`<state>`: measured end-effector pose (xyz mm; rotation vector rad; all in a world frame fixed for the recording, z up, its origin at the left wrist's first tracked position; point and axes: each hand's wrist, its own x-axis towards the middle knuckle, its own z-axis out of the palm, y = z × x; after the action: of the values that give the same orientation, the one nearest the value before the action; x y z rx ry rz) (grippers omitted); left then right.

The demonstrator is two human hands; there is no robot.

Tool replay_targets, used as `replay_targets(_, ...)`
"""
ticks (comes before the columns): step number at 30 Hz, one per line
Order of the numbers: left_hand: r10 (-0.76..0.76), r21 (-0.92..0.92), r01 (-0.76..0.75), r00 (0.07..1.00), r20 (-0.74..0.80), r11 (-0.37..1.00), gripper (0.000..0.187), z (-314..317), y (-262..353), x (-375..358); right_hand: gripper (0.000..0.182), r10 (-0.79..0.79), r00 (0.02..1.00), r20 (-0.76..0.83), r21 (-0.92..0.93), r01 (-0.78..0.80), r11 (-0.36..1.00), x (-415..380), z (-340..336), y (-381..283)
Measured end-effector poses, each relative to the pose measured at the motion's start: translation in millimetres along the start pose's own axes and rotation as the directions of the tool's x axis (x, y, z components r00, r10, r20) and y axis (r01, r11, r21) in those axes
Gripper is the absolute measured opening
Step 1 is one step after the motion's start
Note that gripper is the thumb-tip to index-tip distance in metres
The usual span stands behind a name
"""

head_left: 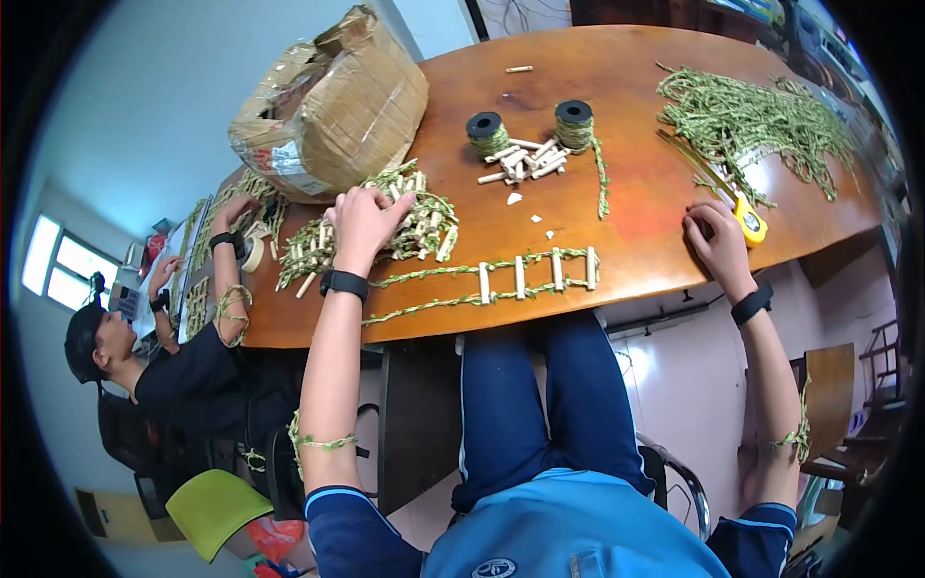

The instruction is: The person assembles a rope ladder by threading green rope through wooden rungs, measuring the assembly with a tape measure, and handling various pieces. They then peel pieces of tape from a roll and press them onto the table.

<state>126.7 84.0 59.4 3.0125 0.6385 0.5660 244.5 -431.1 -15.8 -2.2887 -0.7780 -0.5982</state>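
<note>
My left hand [368,229] is over a heap of small ladders [424,217] made of pale wooden sticks and green leafy cord; its thumb is apart from its bent fingers, whose tips are partly hidden. My right hand [718,243] hovers at the table's front edge with loosely curled fingers, holding nothing. Just beyond it lies a yellow tape measure [750,222] with its blade pulled out. Between my hands, a cord ladder [520,277] with several wooden rungs lies along the front edge, its two cords running left toward the heap.
Two spools of leafy cord [485,125] [574,125] stand behind loose wooden sticks [528,162]. Many cut cords [752,120] lie at the right. A large cardboard box [337,106] stands at the back left. A co-worker in black [207,376] sits at the left, near a tape roll [253,254].
</note>
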Motion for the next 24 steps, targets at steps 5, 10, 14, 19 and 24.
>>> replay_targets(5,-0.181,-0.009,0.183,0.977,0.115,0.983,0.038,11,2,9,0.013,-0.013,1.0,-0.004,0.013,0.013,1.0,0,0,3)
replay_targets(10,-0.327,-0.363,0.324,0.944,0.055,0.874,0.04,19,-45,27,0.013,-0.008,1.0,-0.002,0.014,0.008,1.0,0,0,2)
replay_targets(14,-0.349,-0.699,0.238,0.937,-0.018,0.675,0.038,-25,-84,34,0.014,0.003,1.0,-0.008,0.019,-0.003,1.0,-2,-1,4)
replay_targets(19,-0.419,-0.837,0.088,0.891,-0.177,0.54,0.024,-123,-55,14,0.015,0.012,1.0,0.015,0.031,-0.013,0.999,-3,0,7)
replay_targets(24,-0.175,-0.852,-0.014,0.977,-0.124,0.523,0.027,-157,12,-5,0.015,0.012,1.0,0.013,0.029,-0.013,1.0,-3,1,8)
